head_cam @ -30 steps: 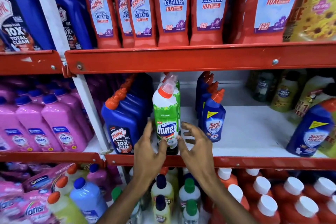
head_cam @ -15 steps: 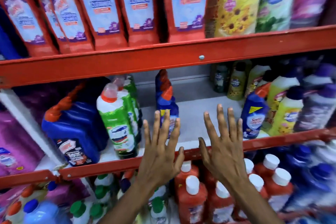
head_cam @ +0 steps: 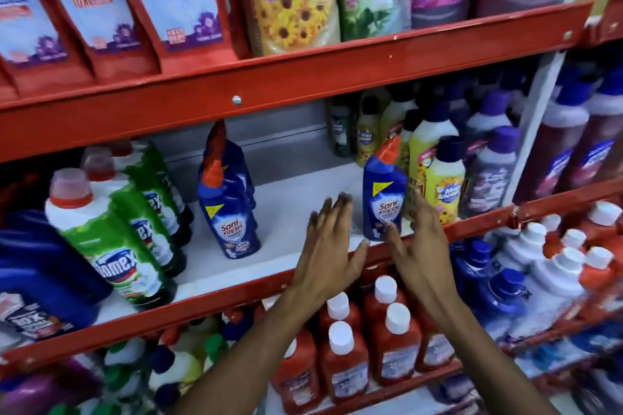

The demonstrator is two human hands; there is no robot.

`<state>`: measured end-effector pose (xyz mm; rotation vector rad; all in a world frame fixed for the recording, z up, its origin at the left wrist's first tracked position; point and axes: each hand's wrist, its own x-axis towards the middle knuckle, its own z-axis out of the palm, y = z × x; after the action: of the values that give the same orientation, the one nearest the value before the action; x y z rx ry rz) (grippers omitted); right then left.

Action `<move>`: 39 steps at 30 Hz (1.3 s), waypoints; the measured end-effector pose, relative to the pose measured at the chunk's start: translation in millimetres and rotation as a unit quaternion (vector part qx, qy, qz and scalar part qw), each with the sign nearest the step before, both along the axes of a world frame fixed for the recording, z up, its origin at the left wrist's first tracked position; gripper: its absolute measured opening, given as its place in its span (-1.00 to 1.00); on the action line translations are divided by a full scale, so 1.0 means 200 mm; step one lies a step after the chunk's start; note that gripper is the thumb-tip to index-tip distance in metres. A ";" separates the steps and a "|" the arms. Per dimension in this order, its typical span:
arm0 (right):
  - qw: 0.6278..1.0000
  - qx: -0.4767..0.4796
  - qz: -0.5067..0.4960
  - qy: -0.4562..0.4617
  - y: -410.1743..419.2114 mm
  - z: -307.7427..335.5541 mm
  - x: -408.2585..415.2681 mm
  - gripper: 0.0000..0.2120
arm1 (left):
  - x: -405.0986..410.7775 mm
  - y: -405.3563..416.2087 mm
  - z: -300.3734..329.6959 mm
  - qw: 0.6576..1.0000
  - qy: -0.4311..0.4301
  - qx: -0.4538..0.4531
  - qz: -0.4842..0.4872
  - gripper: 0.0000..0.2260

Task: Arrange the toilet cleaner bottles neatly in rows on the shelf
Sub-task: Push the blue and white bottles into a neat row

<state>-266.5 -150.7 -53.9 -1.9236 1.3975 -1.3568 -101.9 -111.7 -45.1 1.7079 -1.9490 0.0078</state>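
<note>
A lone blue Sani Fresh bottle (head_cam: 382, 195) with an orange cap stands upright near the front edge of the white middle shelf (head_cam: 293, 199). My left hand (head_cam: 328, 242) is open just to its left, fingers spread, holding nothing. My right hand (head_cam: 418, 239) is open at the bottle's right and front, its thumb close to the bottle's base. A row of blue Sani Fresh bottles (head_cam: 229, 212) runs back from the shelf's middle. Green and white Domex bottles (head_cam: 114, 236) line up further left, beside a dark blue Harpic bottle (head_cam: 37, 280).
Yellow, white and purple floor cleaner bottles (head_cam: 445, 178) crowd the shelf right of the lone bottle. The red shelf lip (head_cam: 236, 290) runs under my hands. Red bathroom cleaner packs (head_cam: 168, 3) fill the shelf above; red bottles with white caps (head_cam: 344, 357) stand below.
The view has swung right. Both hands left the Domex bottle, opened flat, and moved right along the shelf edge until they flank the lone blue Sani Fresh bottle.
</note>
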 end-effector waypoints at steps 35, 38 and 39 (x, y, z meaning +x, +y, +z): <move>0.967 0.069 0.240 -0.053 0.38 0.02 0.91 -0.67 | 0.69 0.56 -0.06 0.920 0.302 -0.140 0.207 -0.58; 0.967 0.097 0.227 -0.071 0.39 0.01 0.91 -0.61 | 0.70 0.57 -0.06 0.919 0.313 -0.125 0.202 -0.60; 0.965 0.108 0.222 -0.085 0.40 0.01 0.91 -0.59 | 0.70 0.58 -0.05 0.916 0.326 -0.122 0.199 -0.62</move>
<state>-84.8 -71.3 -51.9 -1.7870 0.9158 -1.0761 38.4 4.3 -55.7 1.6319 -1.0544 -0.1462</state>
